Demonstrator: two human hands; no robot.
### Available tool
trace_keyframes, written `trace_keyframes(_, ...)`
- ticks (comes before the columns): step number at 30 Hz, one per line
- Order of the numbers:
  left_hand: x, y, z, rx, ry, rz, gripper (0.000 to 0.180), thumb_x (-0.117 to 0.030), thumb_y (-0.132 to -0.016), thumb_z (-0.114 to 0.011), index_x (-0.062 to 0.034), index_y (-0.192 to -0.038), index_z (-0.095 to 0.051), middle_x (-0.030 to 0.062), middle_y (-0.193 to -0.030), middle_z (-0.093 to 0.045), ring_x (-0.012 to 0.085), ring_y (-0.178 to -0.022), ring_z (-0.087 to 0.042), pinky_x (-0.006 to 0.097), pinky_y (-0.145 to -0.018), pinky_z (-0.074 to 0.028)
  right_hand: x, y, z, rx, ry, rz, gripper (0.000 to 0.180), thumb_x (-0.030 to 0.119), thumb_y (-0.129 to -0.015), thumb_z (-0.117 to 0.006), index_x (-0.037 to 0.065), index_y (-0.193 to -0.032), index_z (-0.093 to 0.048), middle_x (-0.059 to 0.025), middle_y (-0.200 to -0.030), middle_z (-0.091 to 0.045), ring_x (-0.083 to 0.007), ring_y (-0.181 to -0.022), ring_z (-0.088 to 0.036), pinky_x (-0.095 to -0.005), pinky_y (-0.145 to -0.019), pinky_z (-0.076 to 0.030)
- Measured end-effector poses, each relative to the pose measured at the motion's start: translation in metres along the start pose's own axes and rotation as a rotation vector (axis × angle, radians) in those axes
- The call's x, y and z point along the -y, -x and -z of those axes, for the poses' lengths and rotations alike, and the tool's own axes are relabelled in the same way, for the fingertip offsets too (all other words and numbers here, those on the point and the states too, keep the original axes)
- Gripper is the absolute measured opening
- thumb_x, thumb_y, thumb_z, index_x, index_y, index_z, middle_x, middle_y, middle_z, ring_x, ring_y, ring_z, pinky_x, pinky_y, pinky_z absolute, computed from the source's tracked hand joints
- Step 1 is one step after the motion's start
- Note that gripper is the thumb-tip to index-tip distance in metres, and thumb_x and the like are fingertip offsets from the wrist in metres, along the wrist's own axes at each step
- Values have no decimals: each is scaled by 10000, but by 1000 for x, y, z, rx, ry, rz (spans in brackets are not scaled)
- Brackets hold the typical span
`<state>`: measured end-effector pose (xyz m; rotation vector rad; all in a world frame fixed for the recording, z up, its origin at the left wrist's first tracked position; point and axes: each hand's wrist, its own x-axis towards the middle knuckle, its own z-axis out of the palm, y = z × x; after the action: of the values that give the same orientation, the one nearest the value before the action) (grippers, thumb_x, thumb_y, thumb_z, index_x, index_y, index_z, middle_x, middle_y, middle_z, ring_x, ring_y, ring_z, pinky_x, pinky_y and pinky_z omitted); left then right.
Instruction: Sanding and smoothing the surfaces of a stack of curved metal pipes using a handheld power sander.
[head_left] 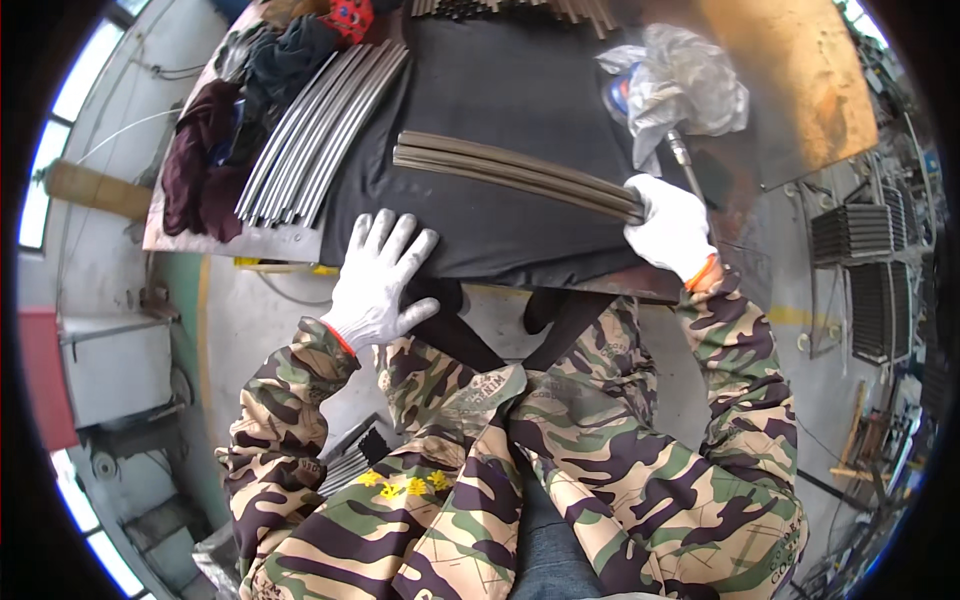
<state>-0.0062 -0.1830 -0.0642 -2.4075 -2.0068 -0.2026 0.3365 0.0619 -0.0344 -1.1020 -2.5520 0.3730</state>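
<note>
A bundle of slim metal tubes (510, 172) lies across the black cloth (470, 80) on the table. Around its right end, my right hand (668, 225) is closed, in a white glove with an orange cuff edge. My left hand (384, 270), gloved the same way, is spread over the table's near edge with nothing in it. Its fingertips reach towards a row of shiny metal tubes (318, 140) at the left of the table, without touching them. Whether the bundle rests fully on the cloth I cannot tell.
Dark rags (205, 165) pile up left of the shiny tubes. Clear plastic wrapping (690, 85) and a metal-ended tool (680, 150) lie at the right. More tubes (520, 12) sit at the far edge. Racks of dark stacked pieces (860, 235) stand right of the table.
</note>
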Motion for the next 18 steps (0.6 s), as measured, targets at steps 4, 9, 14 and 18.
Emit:
trace_keyframes(4,6,6,6,8,130,-33,769,-394,-888,-709,-25,-1539,-529,282,-1569,-499,521,-1499,-399,625,-1288,-243,13,-26,3,5,36,97,260,102,-796,-752,147,-1047,-695,-129,-917,-738,-371,-898,-728,-442,-769,-567)
trace_keyframes(9,28,-12,10,-262,93,162,615,-244,-925,-702,28,-1461,-576,285,-1494,-573,484,-1421,-508,553,-1248,-349,25,-57,-13,99,123,91,295,158,-807,-725,167,-1100,-688,-110,-953,-752,-374,-929,-738,-483,-805,-569)
trace_keyframes(14,42,7,1,-209,52,242,710,-268,-934,-725,43,-1529,-494,303,-1546,-516,490,-1433,-487,556,-1236,-352,-6,-59,-23,150,238,138,370,154,-795,-743,171,-1161,-693,-114,-1009,-761,-371,-987,-737,-485,-845,-574)
trace_keyframes(18,46,-37,11,-578,210,220,607,-239,-942,-752,25,-1457,-569,271,-1449,-600,465,-1365,-551,526,-1175,-417,1,-64,-14,243,264,116,382,166,-796,-739,165,-1176,-702,-116,-1007,-759,-369,-981,-736,-469,-854,-580)
